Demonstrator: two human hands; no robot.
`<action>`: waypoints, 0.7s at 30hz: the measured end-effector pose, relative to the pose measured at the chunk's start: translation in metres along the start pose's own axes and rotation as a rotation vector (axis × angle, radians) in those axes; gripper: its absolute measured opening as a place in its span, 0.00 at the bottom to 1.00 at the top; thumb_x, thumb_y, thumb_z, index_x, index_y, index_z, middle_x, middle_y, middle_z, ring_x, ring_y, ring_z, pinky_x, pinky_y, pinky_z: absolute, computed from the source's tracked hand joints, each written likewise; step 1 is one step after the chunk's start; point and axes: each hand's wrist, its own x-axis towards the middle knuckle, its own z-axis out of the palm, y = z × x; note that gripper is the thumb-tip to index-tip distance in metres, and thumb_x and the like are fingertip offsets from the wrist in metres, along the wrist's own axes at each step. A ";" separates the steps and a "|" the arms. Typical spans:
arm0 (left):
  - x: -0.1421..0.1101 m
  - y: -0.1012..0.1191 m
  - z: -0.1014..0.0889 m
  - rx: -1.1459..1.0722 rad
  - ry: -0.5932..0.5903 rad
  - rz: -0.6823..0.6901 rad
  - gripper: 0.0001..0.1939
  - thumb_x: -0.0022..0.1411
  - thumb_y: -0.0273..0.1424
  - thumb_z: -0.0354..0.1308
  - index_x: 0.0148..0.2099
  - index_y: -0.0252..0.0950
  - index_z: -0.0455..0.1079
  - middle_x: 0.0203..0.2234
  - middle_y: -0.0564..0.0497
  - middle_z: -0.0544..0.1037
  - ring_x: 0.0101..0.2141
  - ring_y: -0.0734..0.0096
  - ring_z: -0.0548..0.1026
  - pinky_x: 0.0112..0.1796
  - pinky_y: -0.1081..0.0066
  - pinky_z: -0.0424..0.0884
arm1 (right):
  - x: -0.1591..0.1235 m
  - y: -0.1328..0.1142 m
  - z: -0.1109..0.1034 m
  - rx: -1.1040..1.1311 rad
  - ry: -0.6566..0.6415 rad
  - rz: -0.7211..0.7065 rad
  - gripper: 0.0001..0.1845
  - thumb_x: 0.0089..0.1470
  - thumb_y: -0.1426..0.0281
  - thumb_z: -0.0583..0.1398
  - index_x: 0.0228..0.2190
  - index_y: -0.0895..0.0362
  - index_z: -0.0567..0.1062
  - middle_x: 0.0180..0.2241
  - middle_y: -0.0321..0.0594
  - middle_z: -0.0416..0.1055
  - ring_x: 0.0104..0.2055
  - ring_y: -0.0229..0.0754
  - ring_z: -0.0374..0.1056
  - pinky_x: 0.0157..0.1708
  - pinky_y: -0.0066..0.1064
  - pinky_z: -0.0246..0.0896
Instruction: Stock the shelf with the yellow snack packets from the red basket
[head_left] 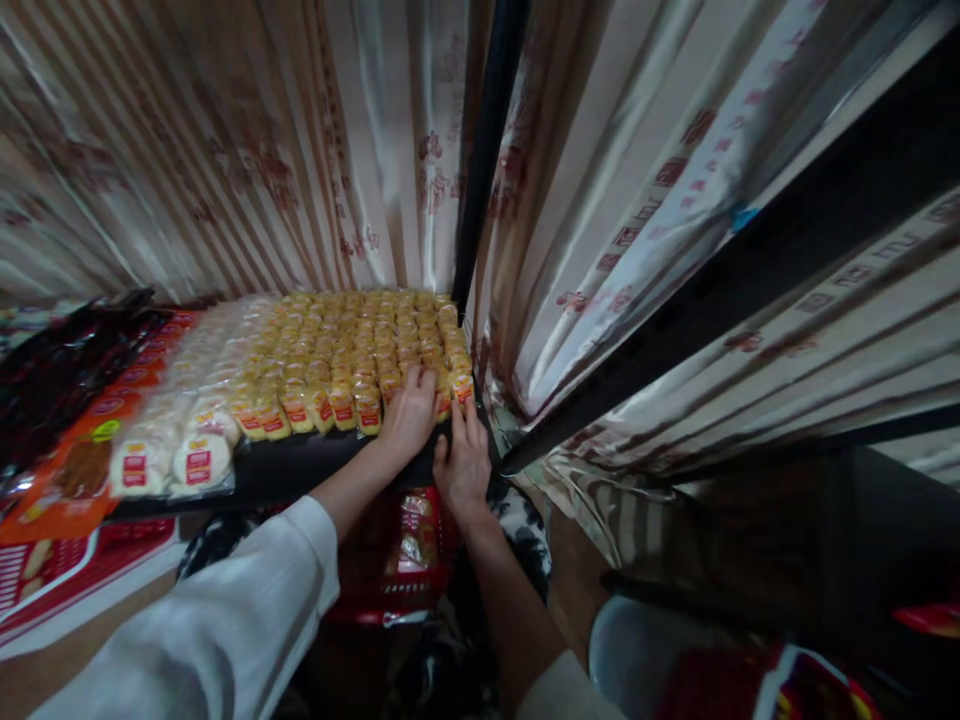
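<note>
Several tight rows of small yellow packaged cakes [360, 345], in clear wrappers with red labels, fill the right part of a black shelf [300, 460]. My left hand [411, 410] lies over the front of these rows, its fingers bent together around a cake whose outline they partly cover. Beside it, at the right front corner, my right hand [463, 468] has its fingers stretched forward and its thumb apart. Those fingertips touch the lower front of the corner cake [460, 385]. White round packaged cakes [199, 462] stand to the left of the yellow ones.
Orange packets [71, 485] and dark glossy packs [71, 375] lie at the left. Red baskets [135, 535] with wrapped food sit below the shelf. A black upright post [484, 160] and printed curtains [360, 130] stand behind; a black slanting beam [675, 300] crosses the right.
</note>
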 end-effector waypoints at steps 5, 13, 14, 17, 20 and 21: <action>-0.005 0.002 0.007 0.007 0.012 -0.061 0.10 0.64 0.30 0.46 0.46 0.33 0.61 0.44 0.43 0.64 0.34 0.69 0.73 0.33 0.73 0.70 | 0.001 -0.003 0.001 -0.034 0.002 0.029 0.32 0.52 0.74 0.50 0.59 0.62 0.55 0.61 0.50 0.48 0.60 0.52 0.49 0.55 0.46 0.52; -0.021 -0.004 0.021 -0.130 0.118 0.062 0.19 0.64 0.27 0.47 0.56 0.35 0.54 0.50 0.40 0.59 0.46 0.63 0.69 0.41 0.66 0.71 | 0.003 -0.005 0.001 0.013 0.046 0.055 0.31 0.51 0.74 0.51 0.58 0.61 0.56 0.58 0.53 0.52 0.58 0.51 0.52 0.54 0.46 0.56; -0.022 -0.005 0.024 -0.144 0.125 0.063 0.19 0.64 0.26 0.46 0.56 0.35 0.54 0.50 0.40 0.60 0.46 0.64 0.69 0.41 0.65 0.71 | 0.004 -0.004 0.001 0.021 0.058 0.065 0.31 0.51 0.74 0.51 0.58 0.61 0.57 0.57 0.53 0.53 0.57 0.51 0.53 0.53 0.46 0.56; -0.028 -0.008 0.031 -0.161 0.118 0.077 0.15 0.64 0.25 0.44 0.53 0.35 0.58 0.48 0.42 0.61 0.46 0.65 0.69 0.42 0.66 0.71 | 0.006 -0.002 0.003 0.034 0.089 0.106 0.30 0.51 0.74 0.50 0.57 0.61 0.58 0.55 0.54 0.55 0.57 0.51 0.53 0.54 0.46 0.56; -0.032 -0.010 0.040 -0.160 0.100 0.101 0.16 0.63 0.26 0.44 0.53 0.36 0.59 0.49 0.43 0.62 0.48 0.65 0.67 0.45 0.67 0.69 | 0.007 0.000 0.003 0.045 0.088 0.107 0.30 0.51 0.74 0.50 0.57 0.61 0.58 0.54 0.53 0.56 0.57 0.51 0.53 0.54 0.46 0.56; -0.034 -0.011 0.042 -0.163 0.094 0.102 0.17 0.63 0.26 0.45 0.55 0.36 0.58 0.49 0.44 0.62 0.49 0.65 0.67 0.46 0.68 0.69 | 0.007 0.000 0.003 0.049 0.087 0.101 0.30 0.51 0.74 0.50 0.57 0.60 0.58 0.54 0.53 0.56 0.57 0.51 0.53 0.54 0.46 0.55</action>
